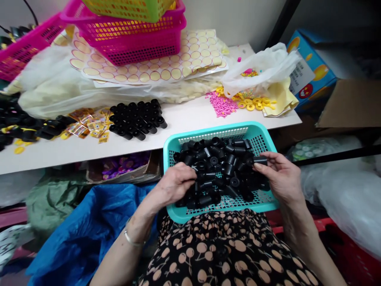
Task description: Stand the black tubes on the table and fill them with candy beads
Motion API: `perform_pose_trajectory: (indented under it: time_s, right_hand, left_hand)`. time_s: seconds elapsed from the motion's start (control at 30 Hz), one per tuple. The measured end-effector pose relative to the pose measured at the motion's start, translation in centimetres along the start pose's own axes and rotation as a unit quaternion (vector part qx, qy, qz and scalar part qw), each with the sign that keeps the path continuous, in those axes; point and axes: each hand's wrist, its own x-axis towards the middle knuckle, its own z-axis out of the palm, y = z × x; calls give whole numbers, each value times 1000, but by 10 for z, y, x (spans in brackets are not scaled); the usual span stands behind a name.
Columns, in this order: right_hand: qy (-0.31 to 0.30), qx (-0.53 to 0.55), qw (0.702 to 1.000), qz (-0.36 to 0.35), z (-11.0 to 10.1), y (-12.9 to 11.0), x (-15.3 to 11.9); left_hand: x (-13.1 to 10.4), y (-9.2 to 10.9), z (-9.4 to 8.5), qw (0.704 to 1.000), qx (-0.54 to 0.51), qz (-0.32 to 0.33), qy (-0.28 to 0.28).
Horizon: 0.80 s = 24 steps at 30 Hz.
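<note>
A turquoise basket [220, 128] rests at the lap, its far side near the shelf's front edge, with many small black plastic cylinders [229, 169] lying loose in it. Over the basket's right side, my right hand [279, 172] pinches one black cylinder [260, 160] between thumb and fingers. My left hand [178, 180] is over the left side with its fingers curled together at the pieces; what they grip is hidden. More black cylinders [137, 118] stand upright in a close group on the white shelf [178, 119].
Left of the upright group lie small orange packets [89, 123]. Pink beads [223, 104] and yellow rings [256, 104] lie at the shelf's right. Behind are round label sheets [166, 71] and a pink basket [143, 47]. A blue box [315, 71] stands at right.
</note>
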Motion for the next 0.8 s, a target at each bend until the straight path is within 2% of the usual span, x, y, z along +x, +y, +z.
perform_pose_trajectory:
  time_s: [0.1, 0.17, 0.3, 0.43, 0.53, 0.67, 0.73, 0.8]
  right_hand:
    - [-11, 1, 1000, 0, 4, -2, -1]
    - [-13, 4, 1000, 1, 4, -4, -1]
    - [-7, 18, 1000, 9, 1, -6, -4]
    - [-19, 40, 999, 29, 2, -7, -10]
    - [-30, 45, 998, 40, 7, -9, -13]
    - [-55, 46, 996, 48, 15, -13, -15]
    - [-84, 57, 994, 43, 20, -16, -16]
    - [-124, 68, 989, 34, 27, -20, -19]
  left_hand:
    - [25, 15, 26, 992, 70, 54, -88]
    - [40, 17, 45, 984, 112, 69, -117]
    - [51, 5, 81, 989, 100, 82, -64]
    - [45, -7, 96, 993, 83, 75, -44]
    - [39, -9, 91, 993, 98, 61, -37]
    - [38, -5, 64, 991, 93, 79, -60]
    - [40, 1, 46, 996, 20, 66, -53]
    - [42, 7, 30, 992, -125, 10, 4]
